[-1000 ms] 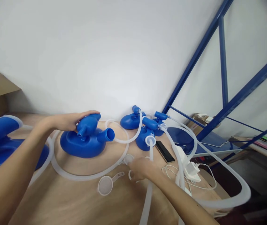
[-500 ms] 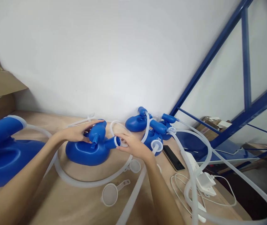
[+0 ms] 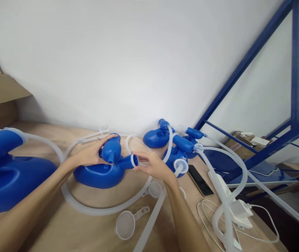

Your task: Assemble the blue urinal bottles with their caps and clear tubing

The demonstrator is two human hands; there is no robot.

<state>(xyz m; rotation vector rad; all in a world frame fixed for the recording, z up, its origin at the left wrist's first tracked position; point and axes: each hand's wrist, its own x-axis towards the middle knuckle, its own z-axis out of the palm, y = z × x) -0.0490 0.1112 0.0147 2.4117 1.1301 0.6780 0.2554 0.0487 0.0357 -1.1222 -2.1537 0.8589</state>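
Note:
A blue plastic urinal bottle (image 3: 96,178) lies on the table in front of me. My left hand (image 3: 95,152) is wrapped round a rounded blue piece with a short narrow spout (image 3: 111,148), held above the bottle's body. My right hand (image 3: 150,163) pinches the rim of the bottle's short neck (image 3: 127,162), which has a white ring at its open mouth. The left fingertips are partly hidden behind the blue piece. In front of the bottle curves a translucent hose (image 3: 94,210), and a white strap cap (image 3: 126,225) lies nearer to me.
Another large blue bottle (image 3: 18,182) stands at the left. Several blue bottles with hoses (image 3: 156,138) sit by the wall. At the right are a phone (image 3: 200,180), a white power strip (image 3: 224,187) with cables and a blue metal frame (image 3: 246,66). A cardboard box (image 3: 3,89) stands far left.
The view has shifted slightly, so most things appear further right. The spouted blue piece in my left hand has turned a little, its spout now pointing more to the right. Both hands keep their hold.

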